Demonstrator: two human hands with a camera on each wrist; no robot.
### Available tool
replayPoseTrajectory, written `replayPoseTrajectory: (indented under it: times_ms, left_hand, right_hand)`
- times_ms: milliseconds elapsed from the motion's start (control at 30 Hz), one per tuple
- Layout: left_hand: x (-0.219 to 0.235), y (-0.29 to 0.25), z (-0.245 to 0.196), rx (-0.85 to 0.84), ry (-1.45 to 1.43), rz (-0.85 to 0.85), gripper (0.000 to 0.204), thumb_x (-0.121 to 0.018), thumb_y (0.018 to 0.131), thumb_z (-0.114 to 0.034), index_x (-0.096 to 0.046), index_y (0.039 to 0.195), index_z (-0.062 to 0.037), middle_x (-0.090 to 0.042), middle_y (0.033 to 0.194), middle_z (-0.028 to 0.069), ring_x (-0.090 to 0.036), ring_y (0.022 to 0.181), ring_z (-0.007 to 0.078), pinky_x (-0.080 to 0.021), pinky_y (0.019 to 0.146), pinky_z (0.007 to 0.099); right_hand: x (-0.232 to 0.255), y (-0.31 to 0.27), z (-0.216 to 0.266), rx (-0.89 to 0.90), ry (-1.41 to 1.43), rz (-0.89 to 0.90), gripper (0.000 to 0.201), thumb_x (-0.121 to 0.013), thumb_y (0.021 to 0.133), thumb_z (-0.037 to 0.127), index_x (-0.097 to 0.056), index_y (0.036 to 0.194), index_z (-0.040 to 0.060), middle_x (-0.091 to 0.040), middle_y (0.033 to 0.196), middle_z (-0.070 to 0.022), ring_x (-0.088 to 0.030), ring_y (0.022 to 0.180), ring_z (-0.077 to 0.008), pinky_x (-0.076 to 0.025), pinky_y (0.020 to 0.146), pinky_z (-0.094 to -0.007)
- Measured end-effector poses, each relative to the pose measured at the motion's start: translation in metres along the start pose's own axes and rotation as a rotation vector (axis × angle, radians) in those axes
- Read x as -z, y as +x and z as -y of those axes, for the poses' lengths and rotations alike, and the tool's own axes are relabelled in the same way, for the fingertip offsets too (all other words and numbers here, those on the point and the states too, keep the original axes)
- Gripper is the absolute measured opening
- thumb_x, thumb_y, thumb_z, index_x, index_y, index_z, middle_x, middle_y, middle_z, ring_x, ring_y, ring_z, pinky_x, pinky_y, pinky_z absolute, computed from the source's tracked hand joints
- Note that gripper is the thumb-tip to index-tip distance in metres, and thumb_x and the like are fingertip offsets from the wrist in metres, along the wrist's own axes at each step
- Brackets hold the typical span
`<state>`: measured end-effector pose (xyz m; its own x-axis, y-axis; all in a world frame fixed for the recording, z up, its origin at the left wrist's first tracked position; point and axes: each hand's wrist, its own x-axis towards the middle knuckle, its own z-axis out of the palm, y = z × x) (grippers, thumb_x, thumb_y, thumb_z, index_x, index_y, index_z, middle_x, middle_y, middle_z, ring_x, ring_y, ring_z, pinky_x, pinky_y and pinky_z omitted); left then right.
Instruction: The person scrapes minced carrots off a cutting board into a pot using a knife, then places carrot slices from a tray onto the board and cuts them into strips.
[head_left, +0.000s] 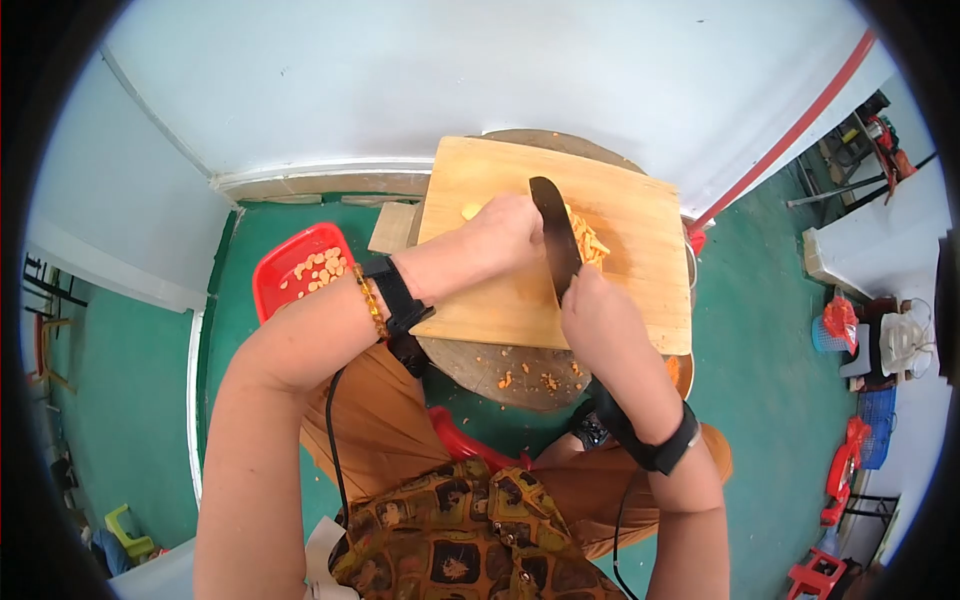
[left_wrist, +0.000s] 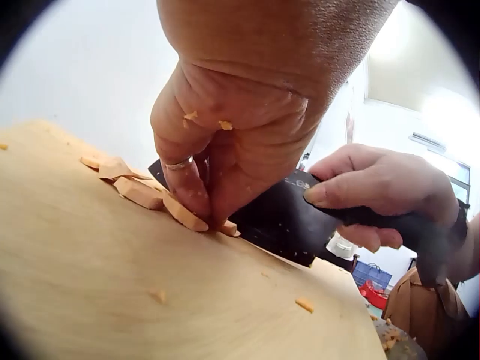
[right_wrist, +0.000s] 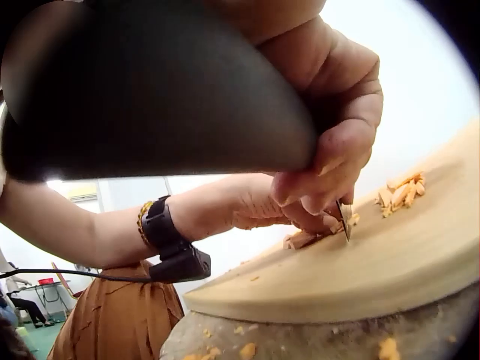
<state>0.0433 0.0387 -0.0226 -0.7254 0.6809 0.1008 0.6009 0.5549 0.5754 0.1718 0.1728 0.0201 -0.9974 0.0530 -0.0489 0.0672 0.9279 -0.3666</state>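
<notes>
My right hand (head_left: 600,310) grips the black handle of a wide, dark-bladed kitchen knife (head_left: 555,235). In the left wrist view the knife's blade (left_wrist: 281,225) stands on edge at the cutting board (left_wrist: 187,300), right beside my left hand (left_wrist: 240,135). The thumb and bent fingers of that hand pinch orange vegetable slices (left_wrist: 142,193) lying in an overlapping row. Small orange crumbs cling to its skin, and a ring sits on one finger. On the blade's other side lies a heap of cut orange strips (right_wrist: 401,193), partly hidden by the knife in the head view.
The wooden board (head_left: 640,290) rests on a round stump (head_left: 490,375) strewn with orange scraps. To the left, a red basin (head_left: 268,275) holds pale orange pieces. Part of a bowl (head_left: 684,375) shows by the stump's right side. A white wall (head_left: 400,80) rises behind the board.
</notes>
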Motion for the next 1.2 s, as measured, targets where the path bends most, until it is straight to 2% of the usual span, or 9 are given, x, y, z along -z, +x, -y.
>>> replayPoseTrajectory:
  times_ms: [167,267,367,467,567,667,967,1067,1200]
  left_hand:
    - [0.002,-0.001,0.002,-0.062,0.041,-0.04,0.013,-0.062,0.064,-0.002,-0.07,0.074,-0.0023,-0.064,0.072,0.02,-0.063,0.066,0.0343,-0.052,0.061,0.0384]
    - [0.004,-0.003,0.003,-0.099,0.048,-0.027,0.013,-0.061,0.064,-0.001,-0.07,0.074,-0.0023,-0.064,0.072,0.0198,-0.062,0.068,0.0356,-0.051,0.062,0.0399]
    - [0.001,0.0,0.014,-0.225,0.005,-0.039,0.012,-0.062,0.071,-0.007,-0.065,0.067,0.0038,-0.062,0.07,0.024,-0.062,0.067,0.0399,-0.051,0.062,0.0441]
    - [0.002,0.002,0.02,-0.241,-0.075,0.086,0.01,-0.059,0.066,0.001,-0.067,0.071,-0.0011,-0.062,0.073,0.0197,-0.061,0.073,0.0365,-0.05,0.065,0.0428]
    - [-0.002,-0.001,0.021,-0.197,0.024,0.067,0.009,-0.058,0.067,0.003,-0.065,0.072,0.0007,-0.062,0.077,0.0194,-0.061,0.074,0.036,-0.05,0.065,0.0422]
    - [-0.01,-0.01,0.028,-0.301,-0.01,-0.071,0.01,-0.058,0.066,0.004,-0.065,0.073,0.0018,-0.062,0.082,0.0198,-0.061,0.076,0.0366,-0.05,0.066,0.0412]
    - [-0.003,-0.027,0.016,-0.424,0.169,-0.02,0.012,-0.057,0.069,0.003,-0.065,0.077,0.0048,-0.057,0.087,0.0208,-0.056,0.084,0.0383,-0.049,0.07,0.0422]
    - [-0.016,-0.023,0.023,-0.469,0.168,-0.102,0.013,-0.056,0.071,0.002,-0.065,0.08,0.0051,-0.056,0.086,0.0214,-0.056,0.084,0.0376,-0.049,0.071,0.0427]
    - [-0.015,-0.024,0.021,-0.482,0.171,-0.097,0.011,-0.057,0.07,0.002,-0.064,0.077,0.0042,-0.055,0.085,0.0213,-0.055,0.082,0.0371,-0.048,0.07,0.0421]
  right_hand:
    - [-0.006,0.01,-0.001,-0.026,0.058,-0.077,0.022,-0.049,0.09,0.016,-0.052,0.081,-0.0045,-0.06,0.072,-0.0306,-0.06,0.071,-0.0467,-0.048,0.064,-0.0533]
    - [-0.002,-0.01,0.002,-0.145,0.172,-0.073,0.023,-0.048,0.091,0.017,-0.052,0.081,-0.0038,-0.059,0.07,-0.0306,-0.058,0.069,-0.0484,-0.046,0.063,-0.0549]
    - [-0.001,-0.021,0.008,-0.166,0.164,-0.066,0.024,-0.048,0.092,0.018,-0.051,0.081,-0.0034,-0.057,0.068,-0.0307,-0.057,0.067,-0.049,-0.046,0.063,-0.0553]
    - [-0.006,-0.024,0.01,-0.1,0.078,-0.1,0.022,-0.048,0.091,0.017,-0.051,0.082,-0.003,-0.058,0.067,-0.0299,-0.058,0.065,-0.0484,-0.046,0.062,-0.0549]
    - [-0.004,-0.024,0.012,-0.087,0.019,-0.092,0.022,-0.048,0.091,0.017,-0.051,0.083,-0.0027,-0.058,0.066,-0.0292,-0.058,0.065,-0.0476,-0.047,0.061,-0.0545]
    - [-0.003,-0.022,0.014,-0.058,-0.04,-0.087,0.019,-0.048,0.09,0.015,-0.051,0.084,-0.0028,-0.058,0.065,-0.0282,-0.06,0.065,-0.0456,-0.048,0.06,-0.0532]
    - [-0.009,-0.005,0.025,-0.113,-0.151,0.02,0.016,-0.05,0.087,0.013,-0.052,0.088,-0.0037,-0.061,0.07,-0.0287,-0.063,0.068,-0.0434,-0.05,0.062,-0.051]
    - [-0.006,-0.003,0.01,-0.209,0.109,0.04,0.016,-0.05,0.087,0.013,-0.053,0.086,-0.0027,-0.063,0.074,-0.0277,-0.064,0.07,-0.0425,-0.051,0.066,-0.0502]
    - [-0.014,0.003,-0.001,-0.116,0.063,0.025,0.019,-0.048,0.088,0.013,-0.055,0.085,-0.0044,-0.063,0.075,-0.0274,-0.064,0.069,-0.0405,-0.052,0.065,-0.0474]
